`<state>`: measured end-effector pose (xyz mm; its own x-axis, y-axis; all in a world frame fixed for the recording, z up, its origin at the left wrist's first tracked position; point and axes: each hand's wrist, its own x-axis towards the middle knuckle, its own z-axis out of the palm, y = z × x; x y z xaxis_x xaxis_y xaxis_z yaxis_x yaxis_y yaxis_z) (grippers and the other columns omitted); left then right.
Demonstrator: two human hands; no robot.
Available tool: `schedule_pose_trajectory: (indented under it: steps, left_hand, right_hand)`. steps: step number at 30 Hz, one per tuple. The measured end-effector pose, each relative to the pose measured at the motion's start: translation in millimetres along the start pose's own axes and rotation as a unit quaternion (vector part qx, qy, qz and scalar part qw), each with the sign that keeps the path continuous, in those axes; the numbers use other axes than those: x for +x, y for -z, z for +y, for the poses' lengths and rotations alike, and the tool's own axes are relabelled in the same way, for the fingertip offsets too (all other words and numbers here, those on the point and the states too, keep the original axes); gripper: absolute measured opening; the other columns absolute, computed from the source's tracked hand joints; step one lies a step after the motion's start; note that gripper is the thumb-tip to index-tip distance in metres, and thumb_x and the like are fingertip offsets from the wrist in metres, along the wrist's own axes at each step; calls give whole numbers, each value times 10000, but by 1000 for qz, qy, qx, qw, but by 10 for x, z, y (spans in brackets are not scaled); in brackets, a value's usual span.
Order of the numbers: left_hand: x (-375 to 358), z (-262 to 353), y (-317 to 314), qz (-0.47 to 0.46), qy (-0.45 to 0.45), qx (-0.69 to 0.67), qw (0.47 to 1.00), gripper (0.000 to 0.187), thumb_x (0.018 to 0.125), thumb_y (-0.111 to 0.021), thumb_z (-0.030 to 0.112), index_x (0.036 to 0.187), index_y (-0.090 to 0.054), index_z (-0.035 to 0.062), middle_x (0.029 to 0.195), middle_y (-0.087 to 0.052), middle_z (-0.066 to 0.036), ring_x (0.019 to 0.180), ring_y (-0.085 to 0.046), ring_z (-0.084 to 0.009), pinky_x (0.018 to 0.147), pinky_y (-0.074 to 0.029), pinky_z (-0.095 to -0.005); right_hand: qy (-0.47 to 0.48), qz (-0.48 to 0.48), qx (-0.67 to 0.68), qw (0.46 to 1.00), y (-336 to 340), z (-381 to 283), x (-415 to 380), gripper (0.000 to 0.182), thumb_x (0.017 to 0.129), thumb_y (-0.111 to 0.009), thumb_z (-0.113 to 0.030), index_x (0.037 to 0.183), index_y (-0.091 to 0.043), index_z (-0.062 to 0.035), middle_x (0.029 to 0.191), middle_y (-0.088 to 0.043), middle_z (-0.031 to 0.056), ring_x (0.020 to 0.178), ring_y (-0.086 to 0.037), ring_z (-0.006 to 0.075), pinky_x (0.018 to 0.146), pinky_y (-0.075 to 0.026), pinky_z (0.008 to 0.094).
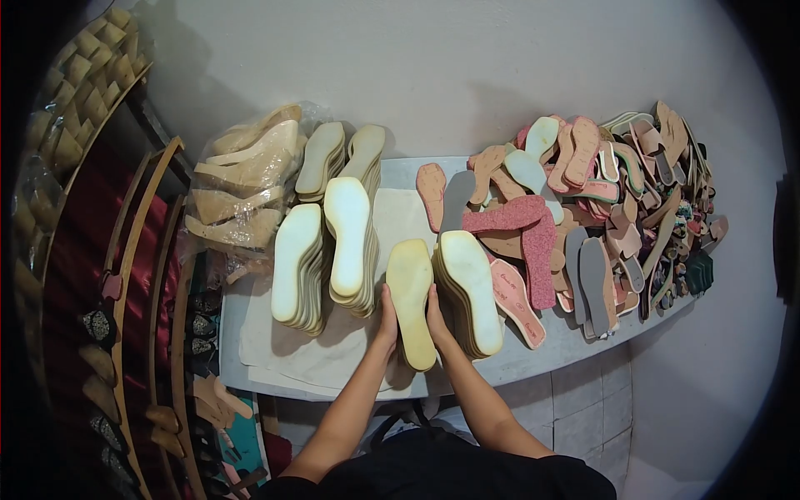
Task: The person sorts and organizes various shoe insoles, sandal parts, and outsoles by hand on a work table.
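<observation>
On the right of the counter (pixel 565 345) spreads a loose heap of assorted shoe soles (pixel 660 171), with a printed pink insole (pixel 516 302), textured rosy-red pieces (pixel 540 260) and slim grey soles (pixel 594 283) along its near side. A clear plastic bag (pixel 242 190) of wedge-shaped pieces sits at the far left corner, beside wooden racks (pixel 125 271) holding dark, glittery items (pixel 99 327). Behind stands a plain grey wall (pixel 375 71).

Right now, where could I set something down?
On the white sheet: the front strip before the leftmost sole stack, and the patch behind the held soles, between a neighbouring stack and the heap of insoles. Crowded: the right side of the table, under that heap.
</observation>
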<state>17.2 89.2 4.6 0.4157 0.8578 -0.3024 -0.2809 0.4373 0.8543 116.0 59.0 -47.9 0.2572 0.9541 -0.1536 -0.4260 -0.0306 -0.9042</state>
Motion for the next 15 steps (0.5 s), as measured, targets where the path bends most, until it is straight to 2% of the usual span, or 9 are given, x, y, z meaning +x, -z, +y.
schedule_pose_trajectory:
  steps: [5, 11, 14, 15]
  left_hand:
    - [-24, 44, -32, -6, 8, 6, 1000, 689, 886, -195, 564, 1309, -300, 30, 1279, -392, -95, 1148, -387, -203, 950, -304, -291]
    - [-28, -13, -2, -3, 13, 12, 1000, 722, 873, -183, 594, 1321, -285, 37, 1302, -375, -90, 1177, -369, -210, 964, -295, -298]
    - [-48, -186, 129, 7, 18, -14, 1000, 737, 866, -182, 607, 1333, -263, 43, 1327, -346, -88, 1205, -337, -211, 982, -273, -299]
    - [-72, -265, 178, 9, 24, -29, 999, 742, 863, -181, 611, 1338, -253, 45, 1338, -332, -88, 1216, -323, -211, 990, -263, -300]
  right_hand:
    - [2, -19, 36, 999, 111, 205, 116, 674, 911, -183, -514, 1347, -199, -1, 1379, -238, 120, 1265, -222, 209, 1036, -170, 283]
    - [-34, -25, 18, 999, -10, -105, -43, 700, 901, -192, -538, 1350, -195, -1, 1384, -234, 120, 1272, -216, 210, 1035, -169, 278]
    - [-30, 6, -22, 999, -68, -203, -190, 653, 916, -182, -503, 1344, -232, -13, 1359, -298, 90, 1237, -281, 183, 1021, -203, 271]
    - [-7, 4, -23, 1000, -149, -295, -285, 658, 915, -177, -506, 1352, -206, -14, 1375, -267, 88, 1251, -255, 181, 1027, -185, 271]
